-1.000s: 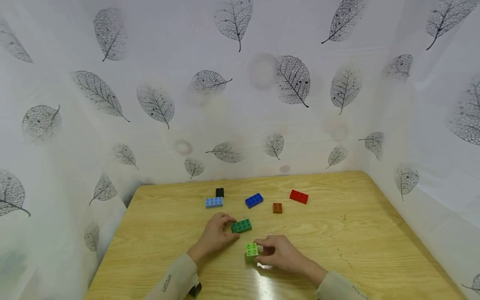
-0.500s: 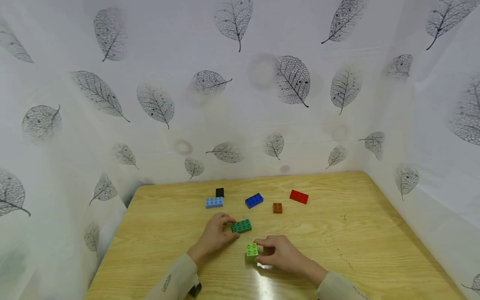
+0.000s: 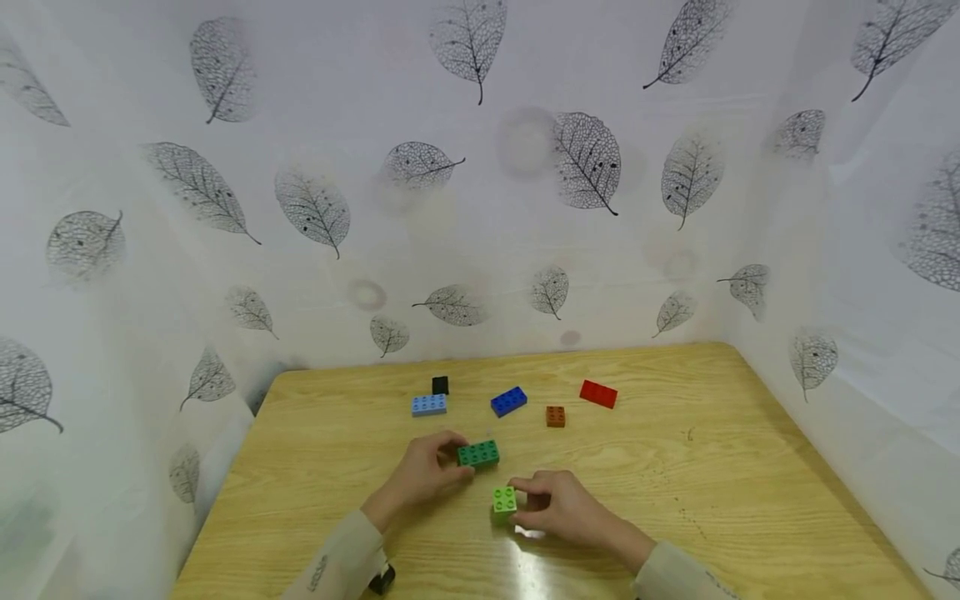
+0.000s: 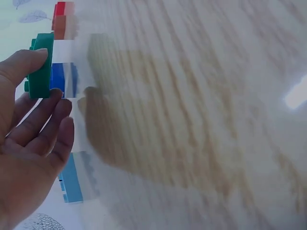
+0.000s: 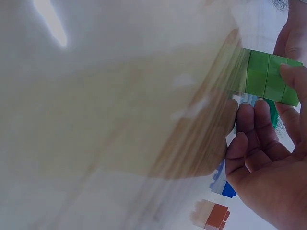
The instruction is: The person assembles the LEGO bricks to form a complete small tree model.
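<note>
Currently in your left hand (image 3: 427,469): one green brick (image 3: 478,454), pinched, just above the bench (image 3: 712,467). In your right hand (image 3: 567,508): one lime stack (image 3: 504,503), three bricks high, pinched, upright on the bench. Beyond: light-blue brick (image 3: 429,406), black piece (image 3: 440,386), blue brick (image 3: 509,402), orange brick (image 3: 555,417), red brick (image 3: 598,394).

Smooth plastic for green brick (image 4: 41,79) and lime stack (image 5: 268,79). Glossy wood grain across table (image 3: 720,450). Matt cloth in sleeves (image 3: 337,557). Perhaps thin film in curtain (image 3: 480,233).
</note>
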`<action>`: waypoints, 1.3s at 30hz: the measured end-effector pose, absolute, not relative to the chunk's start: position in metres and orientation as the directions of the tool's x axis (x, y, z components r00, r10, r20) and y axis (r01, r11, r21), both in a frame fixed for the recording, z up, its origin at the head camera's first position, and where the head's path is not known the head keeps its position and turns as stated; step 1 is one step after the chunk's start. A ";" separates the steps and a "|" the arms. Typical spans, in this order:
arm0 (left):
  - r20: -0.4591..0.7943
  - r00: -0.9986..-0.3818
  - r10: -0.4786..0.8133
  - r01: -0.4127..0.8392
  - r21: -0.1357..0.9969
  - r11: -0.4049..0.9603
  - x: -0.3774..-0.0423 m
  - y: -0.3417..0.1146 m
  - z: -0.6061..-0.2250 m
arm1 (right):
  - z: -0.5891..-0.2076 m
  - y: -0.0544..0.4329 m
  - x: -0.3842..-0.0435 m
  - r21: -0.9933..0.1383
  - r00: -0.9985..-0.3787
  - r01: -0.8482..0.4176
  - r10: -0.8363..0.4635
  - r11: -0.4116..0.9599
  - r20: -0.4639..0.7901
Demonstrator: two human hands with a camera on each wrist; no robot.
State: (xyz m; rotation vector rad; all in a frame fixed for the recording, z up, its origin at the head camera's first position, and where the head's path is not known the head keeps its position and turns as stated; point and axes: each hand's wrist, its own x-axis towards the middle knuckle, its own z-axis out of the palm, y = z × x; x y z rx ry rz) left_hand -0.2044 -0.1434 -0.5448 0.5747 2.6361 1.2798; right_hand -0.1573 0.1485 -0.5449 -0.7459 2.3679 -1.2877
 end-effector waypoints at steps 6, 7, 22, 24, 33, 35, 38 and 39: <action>0.040 -0.902 0.429 0.282 0.809 0.516 -0.198 -0.144 -0.536 | -0.545 0.148 -0.157 -0.852 -0.802 -0.278 -0.596 0.443 -0.049; 0.045 -0.901 0.432 0.286 0.810 0.512 -0.198 -0.144 -0.534 | -0.545 0.149 -0.157 -0.853 -0.802 -0.276 -0.595 0.443 -0.049; 0.052 -0.866 0.498 0.287 0.866 0.410 -0.186 -0.150 -0.523 | -0.541 0.149 -0.158 -0.854 -0.795 -0.273 -0.604 0.444 -0.060; 0.048 -0.863 0.503 0.285 0.869 0.405 -0.184 -0.150 -0.522 | -0.541 0.148 -0.158 -0.853 -0.794 -0.275 -0.605 0.443 -0.059; 0.054 -0.849 0.526 0.301 0.867 0.398 -0.175 -0.151 -0.518 | -0.543 0.149 -0.158 -0.848 -0.797 -0.285 -0.602 0.448 -0.050; 0.066 -0.844 0.532 0.311 0.868 0.386 -0.173 -0.150 -0.517 | -0.543 0.148 -0.158 -0.843 -0.797 -0.295 -0.603 0.449 -0.042; 0.073 -0.842 0.535 0.314 0.873 0.374 -0.171 -0.150 -0.516 | -0.543 0.148 -0.158 -0.842 -0.797 -0.303 -0.603 0.447 -0.034; 0.075 -0.841 0.535 0.314 0.874 0.372 -0.170 -0.150 -0.516 | -0.543 0.148 -0.158 -0.841 -0.798 -0.303 -0.602 0.448 -0.033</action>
